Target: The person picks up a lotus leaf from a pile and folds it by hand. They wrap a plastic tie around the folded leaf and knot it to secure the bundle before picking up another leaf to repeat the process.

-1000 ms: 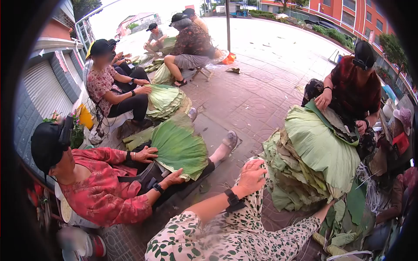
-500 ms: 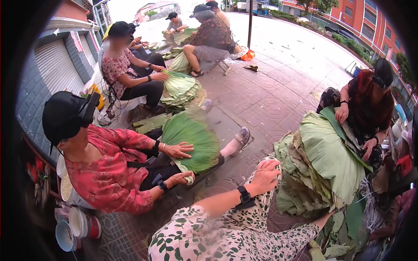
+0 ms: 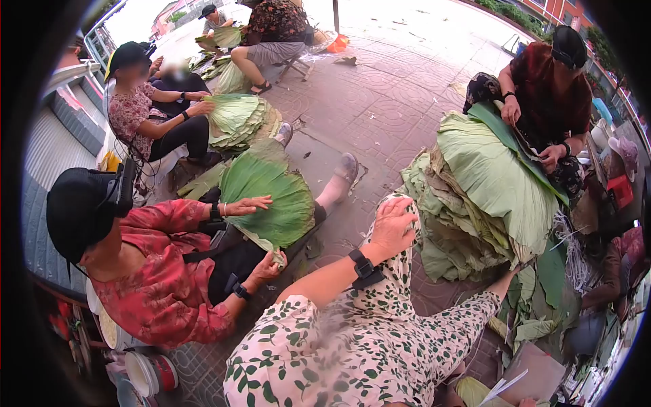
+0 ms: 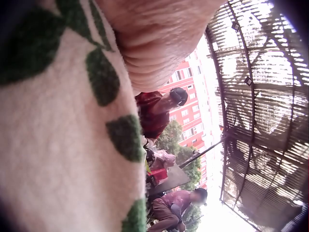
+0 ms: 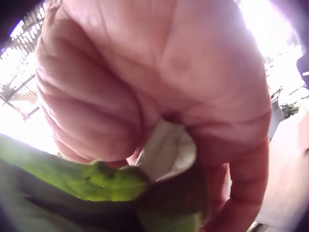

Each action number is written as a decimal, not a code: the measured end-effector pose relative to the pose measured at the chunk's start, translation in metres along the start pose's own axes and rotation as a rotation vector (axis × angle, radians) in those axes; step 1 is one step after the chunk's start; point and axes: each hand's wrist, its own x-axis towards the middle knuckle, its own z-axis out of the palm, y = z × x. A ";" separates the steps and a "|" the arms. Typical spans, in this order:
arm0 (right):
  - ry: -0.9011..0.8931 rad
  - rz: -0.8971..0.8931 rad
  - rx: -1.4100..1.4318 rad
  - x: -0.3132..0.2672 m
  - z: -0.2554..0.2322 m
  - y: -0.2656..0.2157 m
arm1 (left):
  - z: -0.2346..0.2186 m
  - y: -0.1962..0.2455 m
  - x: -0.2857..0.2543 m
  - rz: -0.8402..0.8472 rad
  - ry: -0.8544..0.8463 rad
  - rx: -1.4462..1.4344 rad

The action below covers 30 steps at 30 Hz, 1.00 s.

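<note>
My left hand [image 3: 392, 230] rests on the raised knee of the leaf-print trousers [image 3: 386, 292], fingers draped loosely over it and holding nothing. In the left wrist view its palm side lies close against the printed cloth [image 4: 72, 140]. My right hand [image 5: 159, 82] pinches a green leaf [image 5: 111, 183] with a rolled, pale edge [image 5: 169, 150] between thumb and fingers. The head view catches only a sliver of that hand at the bottom edge. Beyond my knee stands a tall stack of big, pleated green leaves [image 3: 495, 183], browned in its lower layers.
At left, a person in red [image 3: 149, 271] handles a fan of green leaves [image 3: 268, 203]. Behind the tall stack another person [image 3: 542, 102] bends over leaves. White strings [image 3: 576, 254] hang at right. Buckets [image 3: 142, 373] stand low left, on brick paving [image 3: 380, 102].
The head view has swung down and sideways, bringing a pale sheet and white strips into sight at lower right. The neighbour's upper hand has lifted off the leaf fan. My left hand stays on the knee.
</note>
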 end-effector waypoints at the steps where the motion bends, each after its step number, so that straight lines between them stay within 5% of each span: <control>1: -0.003 0.014 -0.005 0.004 -0.012 0.002 | 0.000 0.000 0.000 0.003 0.007 -0.002; 3: -0.230 0.653 0.225 0.015 -0.041 0.015 | 0.002 -0.001 0.000 -0.001 -0.008 -0.009; 4: -0.230 0.662 0.218 0.020 -0.048 0.001 | 0.003 -0.001 0.000 0.009 -0.002 -0.003; 8: -0.231 -0.361 -0.252 0.051 -0.067 -0.078 | 0.001 -0.001 -0.001 0.009 0.007 -0.012; 9: -0.172 0.013 0.136 0.083 -0.054 -0.061 | 0.002 -0.001 -0.002 0.014 0.013 -0.020; 10: -0.080 -0.084 0.165 0.096 -0.047 -0.051 | 0.004 -0.004 -0.003 0.013 0.012 -0.018; 12: -0.084 -0.180 0.165 0.122 -0.030 -0.102 | 0.004 0.002 -0.005 -0.057 0.001 -0.065; 15: -0.165 -0.288 0.257 0.167 0.002 -0.116 | -0.009 0.018 -0.001 -0.146 -0.072 -0.151; 17: -0.258 -0.353 0.283 0.194 0.026 -0.126 | -0.024 0.032 0.000 -0.258 -0.325 -0.677; 21: -0.375 -0.426 0.457 0.231 0.076 -0.145 | -0.042 0.060 -0.015 0.117 -0.435 -0.601; 24: -0.421 -0.362 0.686 0.235 0.096 -0.160 | -0.039 0.069 -0.022 0.221 -0.405 -0.430; 30: -0.480 -0.371 1.099 0.244 0.117 -0.168 | -0.017 0.089 -0.028 0.195 -0.342 -0.524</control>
